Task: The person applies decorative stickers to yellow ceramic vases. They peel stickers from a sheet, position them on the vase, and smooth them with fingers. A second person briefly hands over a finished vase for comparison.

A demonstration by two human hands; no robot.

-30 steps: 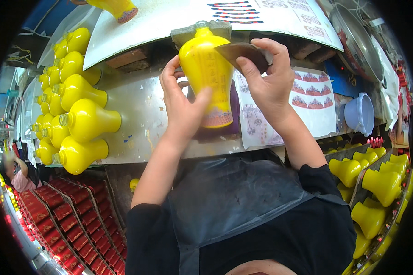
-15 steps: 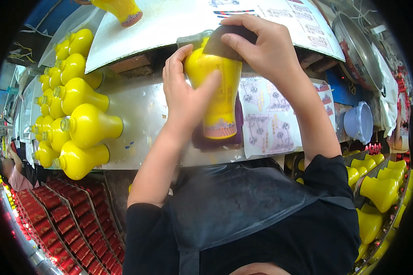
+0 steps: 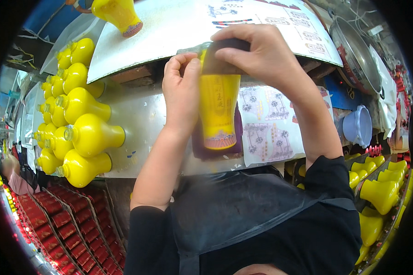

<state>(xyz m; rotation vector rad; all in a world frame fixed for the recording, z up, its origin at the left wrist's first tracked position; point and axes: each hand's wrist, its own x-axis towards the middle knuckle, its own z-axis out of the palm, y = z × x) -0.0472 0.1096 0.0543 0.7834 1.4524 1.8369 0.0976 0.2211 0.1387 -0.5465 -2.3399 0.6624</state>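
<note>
A yellow bottle (image 3: 219,110) lies on a dark purple pad (image 3: 199,145) in front of me, its neck pointing away. It carries printed decoration along its body and a patterned band round its base. My right hand (image 3: 268,52) grips a dark, flat scraper-like piece (image 3: 227,64), which lies across the bottle's shoulder and hides part of it. Beside the shoulder, on the left, my left hand (image 3: 181,94) has its thumb and fingers closed together; what they pinch, if anything, is hidden. A sheet of printed decals (image 3: 268,142) lies right of the bottle.
Several yellow bottles (image 3: 92,135) stand in rows at the left of the metal table. A white board (image 3: 170,27) spans the far side, with another yellow bottle (image 3: 119,16) on it. At the right are a lavender basin (image 3: 359,126), a metal pan (image 3: 355,50) and racked yellow bottles (image 3: 378,195).
My left thumb has come off the bottle's front and closed against the fingers at the shoulder. The dark piece has shifted slightly nearer. The whole view has shifted a little.
</note>
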